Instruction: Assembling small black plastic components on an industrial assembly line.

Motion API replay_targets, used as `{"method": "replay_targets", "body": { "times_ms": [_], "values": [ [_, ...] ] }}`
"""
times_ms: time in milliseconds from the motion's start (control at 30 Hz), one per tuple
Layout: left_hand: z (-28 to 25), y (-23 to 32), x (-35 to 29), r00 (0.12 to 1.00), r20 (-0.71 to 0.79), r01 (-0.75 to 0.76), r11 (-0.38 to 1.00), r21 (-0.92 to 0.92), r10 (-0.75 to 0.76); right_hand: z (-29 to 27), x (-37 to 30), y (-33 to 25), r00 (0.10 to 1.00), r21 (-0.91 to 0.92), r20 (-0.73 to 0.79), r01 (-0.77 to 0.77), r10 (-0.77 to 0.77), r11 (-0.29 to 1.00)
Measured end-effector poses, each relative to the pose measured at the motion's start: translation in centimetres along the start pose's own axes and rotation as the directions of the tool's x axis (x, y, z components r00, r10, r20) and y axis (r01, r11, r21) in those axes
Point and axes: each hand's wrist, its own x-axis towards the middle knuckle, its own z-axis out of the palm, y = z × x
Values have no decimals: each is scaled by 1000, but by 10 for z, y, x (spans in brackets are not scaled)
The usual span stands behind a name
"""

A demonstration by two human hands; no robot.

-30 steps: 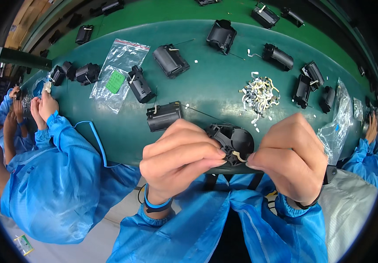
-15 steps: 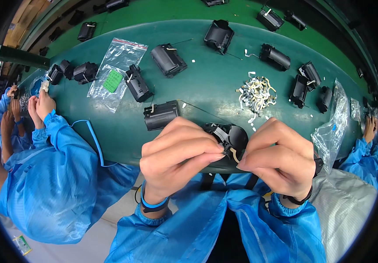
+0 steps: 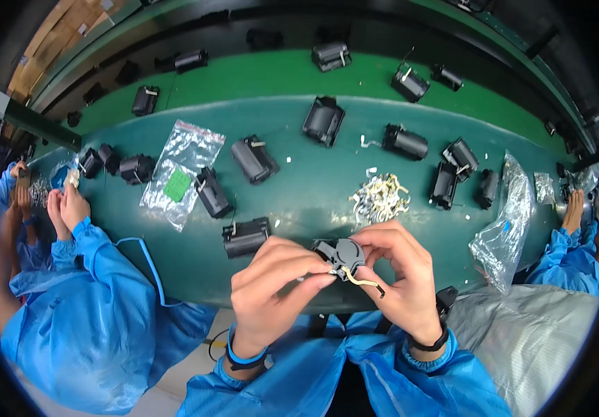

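Observation:
Between my two hands, above the near edge of the green table [image 3: 299, 201], is a black plastic housing [image 3: 348, 254] with a rounded end. A cream-coloured cable [image 3: 362, 281] with a dark tip sticks out of it toward my right palm. My left hand [image 3: 275, 288] pinches the housing's left side between thumb and fingers. At the other side, my right hand [image 3: 404, 278] grips the rounded end, its fingers behind and its thumb near the cable. Beyond my hands lies a pile of small white and cream cables [image 3: 381, 198].
Several similar black housings lie about, one [image 3: 246, 237] just left of my hands. A clear bag [image 3: 192, 146] with a green card [image 3: 177, 185] is at left, another clear bag [image 3: 504, 222] at right. A co-worker in a blue sleeve [image 3: 98, 243] sits close on my left; another person's hand [image 3: 573, 210] is far right.
The view has tilted up, showing more of the far side. My right hand has gone from pinching the cable to gripping the housing, which is turned; the cable now hangs out free.

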Motion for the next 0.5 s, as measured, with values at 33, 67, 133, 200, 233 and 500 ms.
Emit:
{"method": "replay_targets", "body": {
  "times_ms": [33,67,133,200,233,500],
  "values": [
    [0,2,1,999,-3,36,999,7,-36,1,2,-2,1000,-8,-6,20,-20,1000],
    [0,2,0,998,-16,69,997,17,-69,2,4,-3,999,-64,-35,1,-3,998],
    [5,9,8,1000,-10,25,996,82,-24,0,9,-5,995,-174,-100,-25,7,984],
    [10,22,10,999,-6,37,994,99,-37,-11,21,-12,992,-199,-126,-35,10,979],
    [13,26,9,999,-32,6,993,117,-3,-19,26,-16,988,-210,-152,-64,33,976],
    [-6,40,-1,998,53,-35,999,-18,36,-32,209,-27,999,-489,-30,-33,21,872]
  ]
}}
